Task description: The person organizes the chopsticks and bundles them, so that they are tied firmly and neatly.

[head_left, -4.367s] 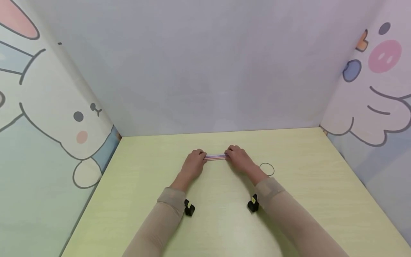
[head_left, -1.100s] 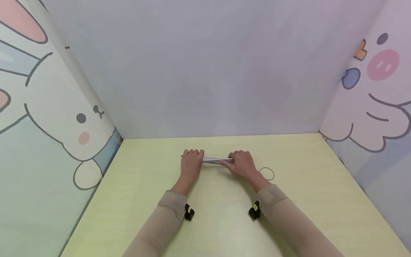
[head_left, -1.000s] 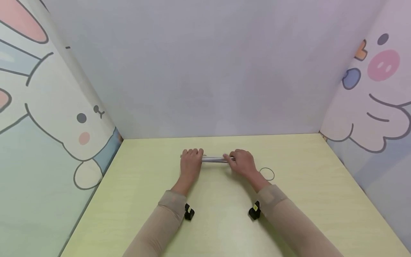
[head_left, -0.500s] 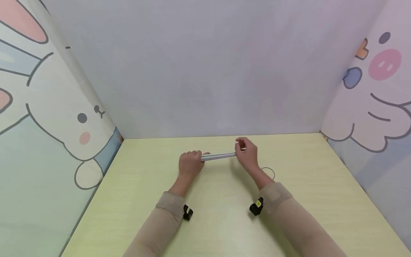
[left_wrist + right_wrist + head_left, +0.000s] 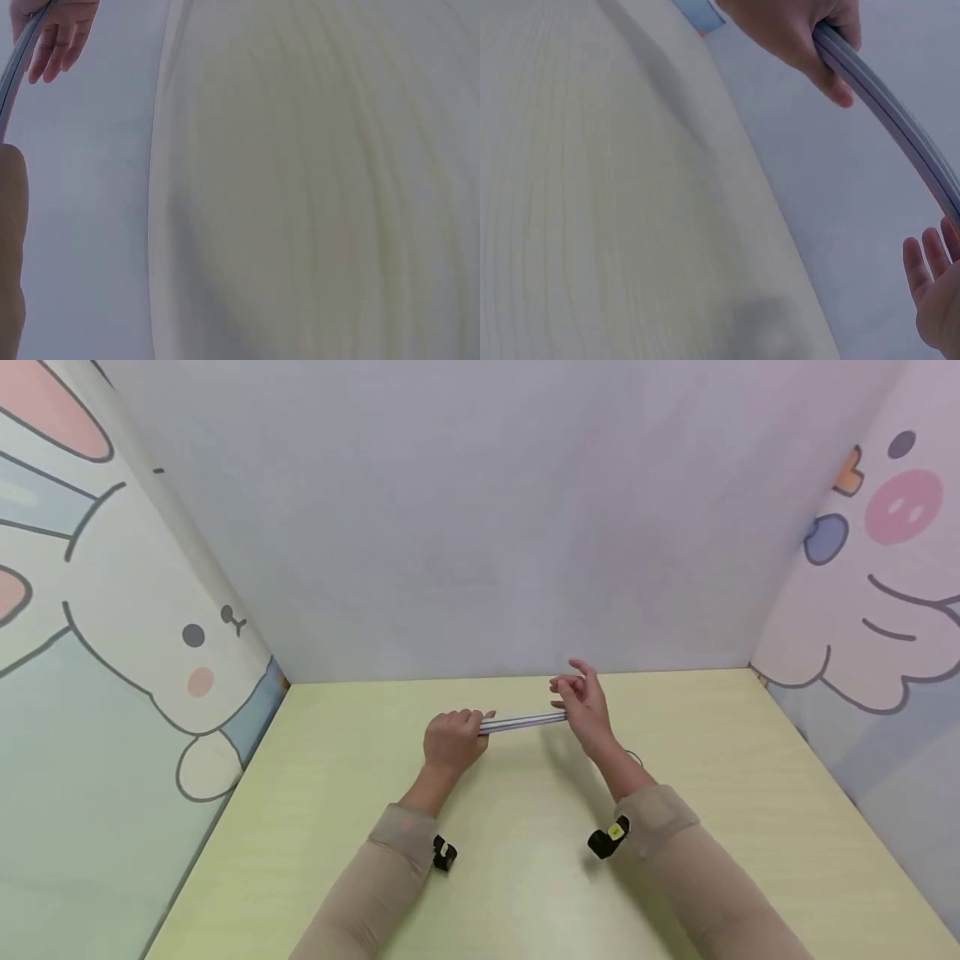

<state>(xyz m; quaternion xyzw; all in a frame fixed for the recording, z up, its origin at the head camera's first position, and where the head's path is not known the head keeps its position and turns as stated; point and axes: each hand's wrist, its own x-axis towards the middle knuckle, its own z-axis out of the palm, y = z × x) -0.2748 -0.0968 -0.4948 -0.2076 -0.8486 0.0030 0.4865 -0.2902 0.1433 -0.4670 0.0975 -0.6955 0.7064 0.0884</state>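
A slim, straight bundle of whitish-grey rods or strips (image 5: 522, 722) with dark lines along it spans between my hands, above the table and slightly raised at its right end. My left hand (image 5: 455, 742) grips its left end, thumb laid along the top. At the other end, my right hand (image 5: 588, 710) has its fingers loosely spread upward, the bundle's tip meeting the base of the hand. The right wrist view shows those fingers (image 5: 934, 251) extended beside the bundle (image 5: 896, 112), the left hand (image 5: 795, 34) wrapped round the far end. What kind of rods these are, I cannot tell.
A thin dark ring, like an elastic band (image 5: 636, 757), lies on the pale wood table (image 5: 360, 760), partly behind the right forearm. A plain wall (image 5: 510, 527) stands along the far edge, with cartoon-printed panels at both sides. Small black wrist cameras (image 5: 445, 853) hang below both sleeves.
The bundle has been lifted and its right end raised. My right hand has moved up and right, its fingers going from gripping the bundle to spread open. The left hand keeps hold.
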